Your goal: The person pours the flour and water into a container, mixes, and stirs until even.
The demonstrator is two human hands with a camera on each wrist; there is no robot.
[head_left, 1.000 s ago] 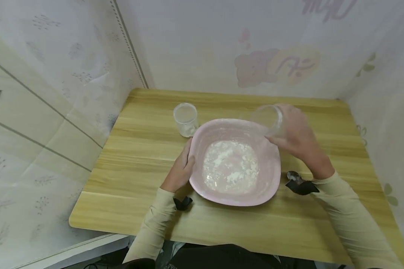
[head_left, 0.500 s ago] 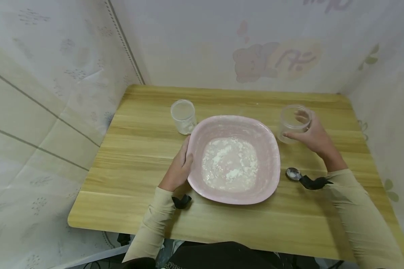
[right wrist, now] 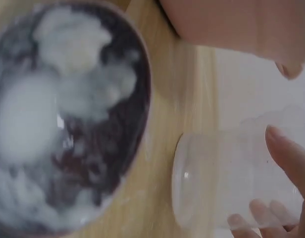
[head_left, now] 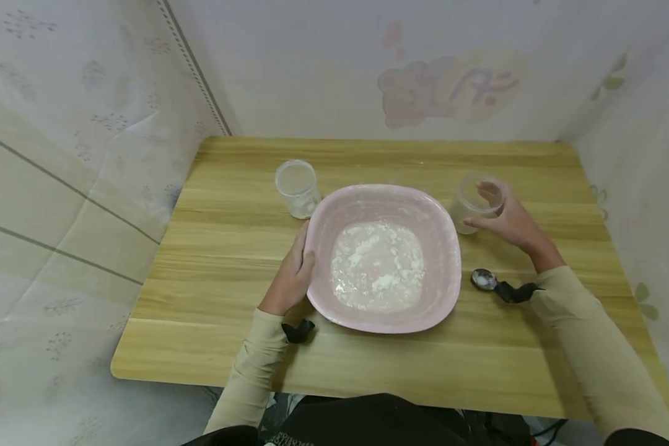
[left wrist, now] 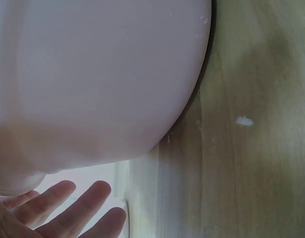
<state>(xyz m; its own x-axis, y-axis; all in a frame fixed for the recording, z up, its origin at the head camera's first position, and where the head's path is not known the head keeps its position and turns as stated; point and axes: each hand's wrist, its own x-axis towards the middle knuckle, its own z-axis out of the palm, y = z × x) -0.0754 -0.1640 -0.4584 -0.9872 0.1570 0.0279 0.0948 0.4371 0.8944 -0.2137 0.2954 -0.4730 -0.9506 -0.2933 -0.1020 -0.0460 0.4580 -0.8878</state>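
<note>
A pink basin [head_left: 451, 266] stands mid-table with wet white powder or paste spread over its bottom. My left hand [head_left: 290, 275] holds its left rim; in the left wrist view the fingers [left wrist: 88, 203] extend beneath the rim, and the thumb is hidden. To the basin's right, my right hand [head_left: 513, 217] grips a clear plastic jar [head_left: 471, 214], thumb on one side and fingers round the other. That jar looks see-through, upright, at or close to the tabletop. A spoon [head_left: 484, 279] with a dark bent handle lies below it, its bowl smeared white.
Another clear jar [head_left: 298, 192], with some whitish matter low inside, stands behind the basin's left side. Near my left wrist is a black curved piece [head_left: 298, 332]. A white speck [left wrist: 244, 121] marks the wooden tabletop [head_left: 201, 297]. Patterned walls border the table's back and sides.
My right hand has carried the jar from above the basin's right rim out to the right and down, then slightly back toward the basin. The left hand stays at the rim.
</note>
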